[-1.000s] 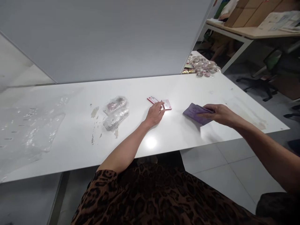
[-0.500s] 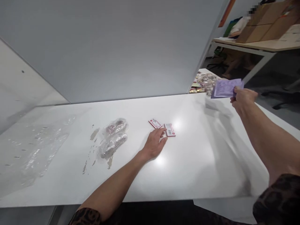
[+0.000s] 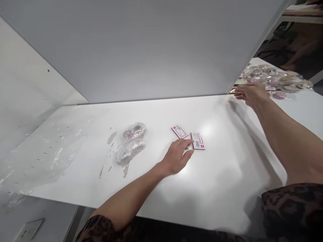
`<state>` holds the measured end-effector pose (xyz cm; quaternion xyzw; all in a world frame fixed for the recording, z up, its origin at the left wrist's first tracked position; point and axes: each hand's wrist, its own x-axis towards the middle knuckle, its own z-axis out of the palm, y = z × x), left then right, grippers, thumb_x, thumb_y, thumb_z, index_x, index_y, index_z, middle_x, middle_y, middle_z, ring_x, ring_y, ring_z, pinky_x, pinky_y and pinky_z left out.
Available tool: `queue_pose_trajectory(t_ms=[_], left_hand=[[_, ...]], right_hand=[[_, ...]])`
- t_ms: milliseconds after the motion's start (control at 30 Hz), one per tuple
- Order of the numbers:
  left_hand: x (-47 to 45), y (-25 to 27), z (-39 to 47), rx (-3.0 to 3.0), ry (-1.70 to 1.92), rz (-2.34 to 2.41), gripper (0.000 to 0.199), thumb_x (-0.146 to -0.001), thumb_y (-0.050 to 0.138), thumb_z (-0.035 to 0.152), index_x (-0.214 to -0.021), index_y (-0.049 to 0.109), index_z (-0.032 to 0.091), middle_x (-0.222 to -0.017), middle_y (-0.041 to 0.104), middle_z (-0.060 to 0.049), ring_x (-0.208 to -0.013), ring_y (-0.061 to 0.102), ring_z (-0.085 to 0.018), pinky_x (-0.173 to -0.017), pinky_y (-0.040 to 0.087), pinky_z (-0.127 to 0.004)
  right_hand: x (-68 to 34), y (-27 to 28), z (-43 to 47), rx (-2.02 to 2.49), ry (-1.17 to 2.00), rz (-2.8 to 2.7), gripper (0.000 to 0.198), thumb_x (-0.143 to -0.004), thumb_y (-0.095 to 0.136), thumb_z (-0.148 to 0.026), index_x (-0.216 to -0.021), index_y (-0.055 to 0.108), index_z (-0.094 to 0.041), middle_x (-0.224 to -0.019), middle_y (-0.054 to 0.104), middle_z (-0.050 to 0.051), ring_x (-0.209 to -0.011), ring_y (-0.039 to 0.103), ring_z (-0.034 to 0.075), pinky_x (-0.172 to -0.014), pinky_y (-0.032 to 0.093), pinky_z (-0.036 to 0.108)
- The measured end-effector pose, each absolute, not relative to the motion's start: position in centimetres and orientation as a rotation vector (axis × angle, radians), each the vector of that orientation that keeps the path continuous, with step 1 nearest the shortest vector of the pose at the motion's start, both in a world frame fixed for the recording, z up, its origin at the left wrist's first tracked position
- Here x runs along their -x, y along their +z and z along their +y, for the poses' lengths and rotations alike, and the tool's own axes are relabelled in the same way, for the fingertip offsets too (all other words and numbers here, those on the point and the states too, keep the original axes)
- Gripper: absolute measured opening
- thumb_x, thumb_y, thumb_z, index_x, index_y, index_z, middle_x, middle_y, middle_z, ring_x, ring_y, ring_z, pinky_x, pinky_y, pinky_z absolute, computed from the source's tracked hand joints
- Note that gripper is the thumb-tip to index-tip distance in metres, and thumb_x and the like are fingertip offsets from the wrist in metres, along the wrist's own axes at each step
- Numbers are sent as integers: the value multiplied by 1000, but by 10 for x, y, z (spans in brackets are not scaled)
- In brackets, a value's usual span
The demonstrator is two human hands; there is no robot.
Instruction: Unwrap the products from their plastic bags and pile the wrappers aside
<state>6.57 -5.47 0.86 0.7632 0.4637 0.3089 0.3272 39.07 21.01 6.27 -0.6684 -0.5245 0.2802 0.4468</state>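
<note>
My left hand [image 3: 178,156] lies on the white table, fingers curved and apart, its fingertips at the edge of a flat white-and-red box with a barcode [image 3: 198,140]. Just beyond the knuckles is a second white-and-red box [image 3: 179,131], lying at an angle. My right hand [image 3: 251,93] reaches out to the far right, by the lower end of the grey partition. Its fingers are stretched and apart, close to small gold packets [image 3: 232,90] partly covered by the partition and the hand. No purple packet shows in it.
Two items in clear bubble wrap [image 3: 131,151] lie left of my left hand, beside tan stains. Clear plastic sheeting [image 3: 50,151] covers the table's left end. A grey partition [image 3: 151,50] stands along the back. Several plastic-wrapped items [image 3: 280,79] are heaped at the far right.
The purple packet that my right hand held is out of sight. That hand has moved left and its fingers have opened out. The view has shifted right; my left hand stays beside the boxes.
</note>
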Motion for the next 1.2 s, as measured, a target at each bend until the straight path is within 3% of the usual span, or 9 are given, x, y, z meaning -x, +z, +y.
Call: queue_pose_trajectory(t_ms=[67,200,333,433,600,767,867,1067,1200], left_hand=[[-67,7,-52,-2009,857,1202,31,-105,56,32,-132,67,21,-123,74,-11,-107,69,-23,-106,55,-44],[-70,2,-45,-1945,1147,1394,22,-105,56,26,-119,71,21,-123,73,-11,-118,67,-25,-107,54,-43],[-74,5,-41,-1779,1229,1674,26,-99,60,16,-120,72,23,-131,70,-10,-130,63,-27,-112,50,-46],[-76,14,-41,-1672,1196,1728,32,-98,57,11,-124,71,25,-138,69,-9,-132,62,-26,-115,48,-46],[-76,23,-39,-1568,1154,1732,34,-100,55,14,-127,69,26,-145,67,-8,-135,59,-27,-122,42,-48],[-75,14,-30,-1590,1020,1815,51,-95,55,10,-141,63,30,-150,67,-9,-155,43,-35,-128,31,-59],[-75,9,-27,-1679,940,1801,64,-91,54,7,-152,57,26,-149,69,-13,-162,35,-38,-131,24,-61],[-74,11,-25,-1689,920,1758,78,-88,51,3,-165,44,14,-140,73,-20,-163,37,-36,-133,20,-59],[-74,13,-24,-1645,949,1745,81,-88,50,3,-167,38,16,-133,75,-17,-161,40,-33,-134,18,-57]], right_hand=[[-381,61,169,1696,829,-1287,9,-106,66,-18,-102,65,-9,-91,69,12,-67,58,9,-71,46,32],[-341,60,82,1827,1012,-1619,29,-105,71,-38,-96,72,-10,-95,72,13,-73,56,14,-71,42,32],[-296,51,12,1924,680,-2084,65,-93,76,-63,-133,71,-13,-128,70,19,-109,65,33,-92,51,41],[-279,42,-14,1940,585,-2171,85,-88,75,-59,-158,54,-15,-135,67,21,-121,66,38,-98,55,47],[-276,42,-12,1998,787,-2043,77,-86,74,-41,-156,51,-16,-117,74,13,-96,72,28,-86,57,39],[-256,47,-5,2001,539,-2186,59,-92,71,-53,-134,64,-12,-133,66,22,-118,66,35,-95,55,42],[-247,47,-3,1994,394,-2263,52,-97,64,-48,-134,64,-12,-132,66,25,-126,63,40,-104,52,47],[-250,57,16,2102,593,-1836,84,-86,76,-41,-157,45,-11,-112,75,15,-107,69,32,-91,56,40],[-226,61,22,1927,600,-1780,81,-85,80,-48,-151,52,-11,-111,76,15,-105,70,30,-91,56,39]])
